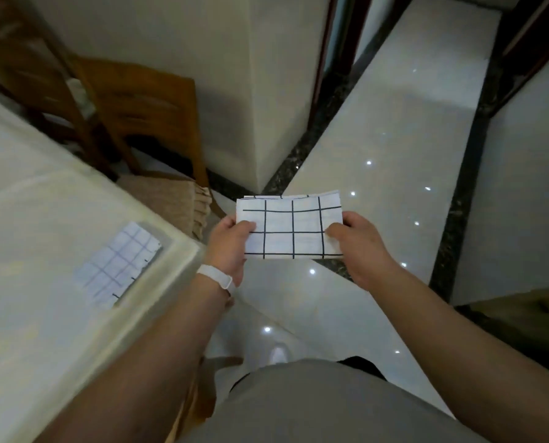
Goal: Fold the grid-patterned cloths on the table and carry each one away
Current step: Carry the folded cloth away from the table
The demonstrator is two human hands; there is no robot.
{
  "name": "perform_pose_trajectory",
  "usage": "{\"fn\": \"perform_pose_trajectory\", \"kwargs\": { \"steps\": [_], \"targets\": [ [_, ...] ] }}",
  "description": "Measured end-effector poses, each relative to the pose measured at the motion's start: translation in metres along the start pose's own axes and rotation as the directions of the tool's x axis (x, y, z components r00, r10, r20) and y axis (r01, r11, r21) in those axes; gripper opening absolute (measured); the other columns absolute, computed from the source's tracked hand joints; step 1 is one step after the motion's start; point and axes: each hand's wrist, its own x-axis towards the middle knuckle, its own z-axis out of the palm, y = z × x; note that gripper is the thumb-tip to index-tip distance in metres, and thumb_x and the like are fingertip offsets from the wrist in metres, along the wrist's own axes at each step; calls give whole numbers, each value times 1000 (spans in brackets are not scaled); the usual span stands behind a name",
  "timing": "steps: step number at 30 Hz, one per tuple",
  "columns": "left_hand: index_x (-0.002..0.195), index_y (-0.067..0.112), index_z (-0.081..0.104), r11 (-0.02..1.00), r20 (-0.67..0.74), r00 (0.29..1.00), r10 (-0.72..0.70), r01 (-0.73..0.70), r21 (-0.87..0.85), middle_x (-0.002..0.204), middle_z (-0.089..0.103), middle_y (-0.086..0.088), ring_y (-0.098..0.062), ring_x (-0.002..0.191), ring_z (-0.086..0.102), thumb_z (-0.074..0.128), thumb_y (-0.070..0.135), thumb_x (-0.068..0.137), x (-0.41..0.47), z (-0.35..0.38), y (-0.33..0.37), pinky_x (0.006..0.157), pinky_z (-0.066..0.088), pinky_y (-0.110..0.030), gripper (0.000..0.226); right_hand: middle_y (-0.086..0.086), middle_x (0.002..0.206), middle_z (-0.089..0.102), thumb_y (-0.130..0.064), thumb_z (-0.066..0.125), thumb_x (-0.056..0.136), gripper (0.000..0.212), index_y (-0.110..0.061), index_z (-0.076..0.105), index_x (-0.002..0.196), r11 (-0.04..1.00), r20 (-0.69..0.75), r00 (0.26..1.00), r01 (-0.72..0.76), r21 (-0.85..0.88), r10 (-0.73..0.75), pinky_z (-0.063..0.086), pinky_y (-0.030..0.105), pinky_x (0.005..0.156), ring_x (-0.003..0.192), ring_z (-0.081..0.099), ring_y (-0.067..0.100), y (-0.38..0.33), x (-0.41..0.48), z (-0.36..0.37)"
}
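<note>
Folded grid cloth [290,230] being held flat in air above glossy floor [378,148], just off table corner [183,251]. Long axis being kept left-to-right across view, grid face turned up toward camera. Left short end being pinched by left hand [230,246], thumb on top; right short end being pinched by right hand [358,241] likewise. Cloth spanning between both hands. Second folded grid cloth [118,265] lying on table near corner, long axis angled diagonally. White wristband [215,276] being worn on left wrist.

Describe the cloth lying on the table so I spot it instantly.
Find the cream table at left, then its corner by the wooden chair. The folded grid cloth lies flat there, untouched; its twin is gripped by left hand and right hand.
</note>
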Motion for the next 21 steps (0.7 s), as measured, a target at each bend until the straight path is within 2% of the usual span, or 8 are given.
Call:
{"fn": "perform_pose_trajectory", "kwargs": {
  "steps": [3,5,7,9,11,14,18,21],
  "targets": [
    [95,17,63,998,-93,995,23,-29,-61,95,72,-9,-24,81,71,59,6,88,9,-26,10,69,58,-37,14,11,99,70,-4,54,85,17,-16,66,91,999,102,995,15,-42,-11,55,44,83,92,66,29,-15,20,32],
    [95,15,64,995,-174,984,44,-58,-76,93,71,-9,-20,75,70,57,5,88,12,-46,12,61,57,-32,14,15,98,71,-10,57,79,15,-14,66,90,997,182,983,33,-68,-20,55,46,80,92,67,34,-22,31,57],
    [99,11,64,993,-245,968,50,-73,-88,92,71,-8,-18,73,69,57,5,87,13,-65,12,55,53,-27,16,12,96,72,-9,57,81,14,-15,66,90,994,253,968,38,-99,-12,55,43,78,91,68,30,-24,41,80],
    [100,10,65,992,-311,949,47,-80,-94,95,71,-11,-23,79,68,60,6,85,15,-81,9,62,53,-32,17,7,94,72,-6,56,85,16,-17,66,91,989,332,943,48,-142,2,57,42,79,89,69,27,-23,51,99],
    [91,13,66,991,-388,921,39,-84,-100,98,70,-15,-30,85,67,65,11,78,18,-96,6,72,55,-42,14,3,96,72,-8,56,87,18,-21,66,92,984,415,909,48,-174,29,59,42,81,90,70,24,-22,62,118],
    [82,18,67,993,-499,867,7,-64,-98,96,71,-14,-37,91,67,69,23,62,25,-112,4,83,52,-54,21,1,102,71,-8,56,89,20,-25,65,93,970,524,848,55,-238,80,58,40,82,93,69,21,-21,84,144],
    [74,19,66,986,-596,802,-38,-68,-155,88,70,-12,-35,87,66,69,17,68,36,-120,7,79,52,-52,7,1,101,71,-11,57,86,23,-20,66,105,934,645,758,154,-323,98,57,43,86,93,67,19,-29,109,174],
    [74,18,68,985,-668,742,-55,-71,-160,85,68,-11,-30,83,63,71,20,61,50,-122,14,81,51,-50,14,-2,97,71,-15,58,85,19,-21,66,101,901,719,680,211,-378,142,56,38,85,91,66,17,-44,129,191]
  ]
}}
